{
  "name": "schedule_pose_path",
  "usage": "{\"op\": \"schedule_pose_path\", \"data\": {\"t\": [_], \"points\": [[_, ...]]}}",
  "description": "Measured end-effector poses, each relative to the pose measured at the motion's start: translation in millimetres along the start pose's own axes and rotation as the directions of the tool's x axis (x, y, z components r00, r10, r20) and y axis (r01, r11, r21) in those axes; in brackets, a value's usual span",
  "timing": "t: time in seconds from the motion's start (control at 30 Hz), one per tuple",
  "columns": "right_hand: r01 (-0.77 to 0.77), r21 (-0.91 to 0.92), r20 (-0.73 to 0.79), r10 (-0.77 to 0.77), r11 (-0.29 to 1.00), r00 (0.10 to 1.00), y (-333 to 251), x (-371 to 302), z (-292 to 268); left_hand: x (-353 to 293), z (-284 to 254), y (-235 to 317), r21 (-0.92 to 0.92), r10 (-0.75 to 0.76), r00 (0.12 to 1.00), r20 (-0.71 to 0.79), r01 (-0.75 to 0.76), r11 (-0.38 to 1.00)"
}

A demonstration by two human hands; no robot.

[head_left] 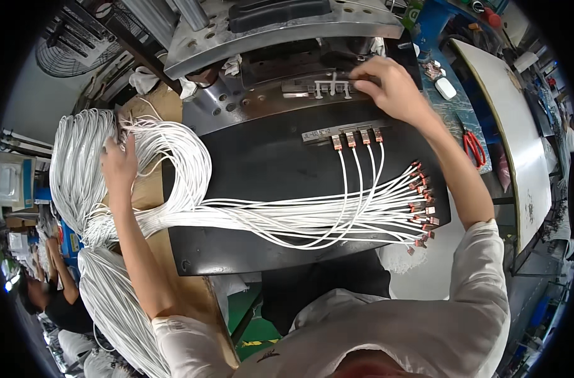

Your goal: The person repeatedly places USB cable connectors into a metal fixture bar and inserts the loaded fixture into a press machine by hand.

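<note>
1. The right hand (391,85) at the upper middle pinches the small white plastic piece (331,86) on the machine (249,107); pull it straight.
2. The left hand (119,165) lies flat, fingers together, on the white wires (167,157) at the left; hold them still.

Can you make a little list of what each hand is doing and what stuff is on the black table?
left hand: resting on the big bundle of white wires
right hand: fingers on a small white plastic piece in the metal machine
black table: white wires fanned across it
four wire ends: lined up in a row below the machine
red-handled tool: off to the right
</note>
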State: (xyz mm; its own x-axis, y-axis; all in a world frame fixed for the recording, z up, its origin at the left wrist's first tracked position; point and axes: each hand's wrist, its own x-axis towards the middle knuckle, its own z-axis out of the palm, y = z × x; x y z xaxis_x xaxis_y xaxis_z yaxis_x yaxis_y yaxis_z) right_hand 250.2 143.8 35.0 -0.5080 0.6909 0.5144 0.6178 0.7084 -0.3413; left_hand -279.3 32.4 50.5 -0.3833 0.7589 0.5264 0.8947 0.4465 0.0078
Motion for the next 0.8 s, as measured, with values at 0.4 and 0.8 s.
{"op": "schedule_pose_path", "data": {"t": [0.4, 0.8], "points": [[-0.096, 0.085, 0.447, 0.048, 0.992, 0.893, -5, -47, -76, -173, -112, 251, -0.728, 0.754, 0.629, -0.189, -0.605, 0.322], [-0.573, 0.370, 0.708, 0.178, 0.732, 0.684, -9, 8, -32, -167, -110, 299, -0.666, 0.787, 0.617, 0.035, -0.572, 0.478]]}}
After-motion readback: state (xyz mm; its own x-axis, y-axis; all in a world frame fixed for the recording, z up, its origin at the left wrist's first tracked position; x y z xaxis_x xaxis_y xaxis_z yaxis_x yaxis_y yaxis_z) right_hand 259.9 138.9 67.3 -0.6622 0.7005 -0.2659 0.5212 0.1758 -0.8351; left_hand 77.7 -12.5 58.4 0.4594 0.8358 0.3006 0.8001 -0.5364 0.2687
